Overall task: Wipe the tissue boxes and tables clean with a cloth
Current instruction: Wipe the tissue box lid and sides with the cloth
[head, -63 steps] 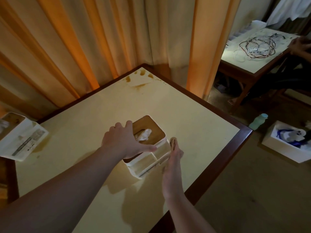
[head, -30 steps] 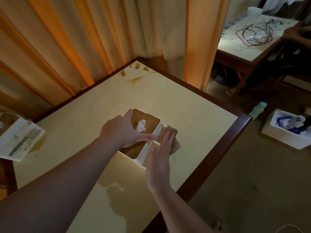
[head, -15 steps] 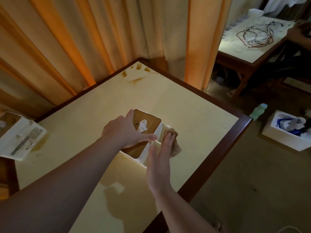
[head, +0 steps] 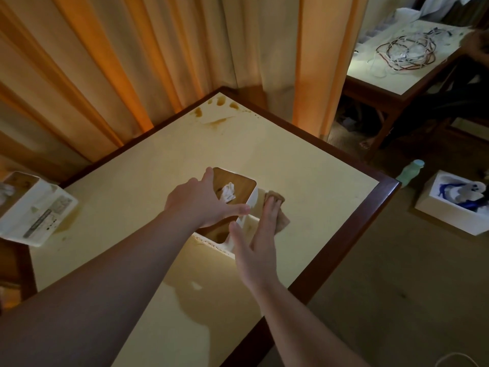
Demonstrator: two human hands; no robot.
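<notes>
The left hand [head: 197, 201] lies across the wooden lid of the tissue box [head: 239, 181], fingers spread over the far edge and thumb hooked at the near right side, its grip curled round the box to steady it. The right hand [head: 255, 250] has no closed grip: its fingers are straight and flat, pressing a brown cloth [head: 280, 221] against the box's white right side wall. The cloth bunches out past the fingertips and touches the table beside the box.

A white tissue [head: 228, 192] sticks up from the slot in the lid, just beside the left thumb. The box stands near the middle of the cream table [head: 304, 165], which has a dark wooden rim. Brown stains [head: 215, 121] mark the far corner of the table, close to the orange curtains [head: 132, 62]. A second tissue box [head: 37, 210] lies at the left edge, well apart from the hands.

On the floor to the right stand a green bottle [head: 410, 173] and a white box [head: 455, 207]. Further back, another table [head: 391, 64] carries tangled cables [head: 407, 51].
</notes>
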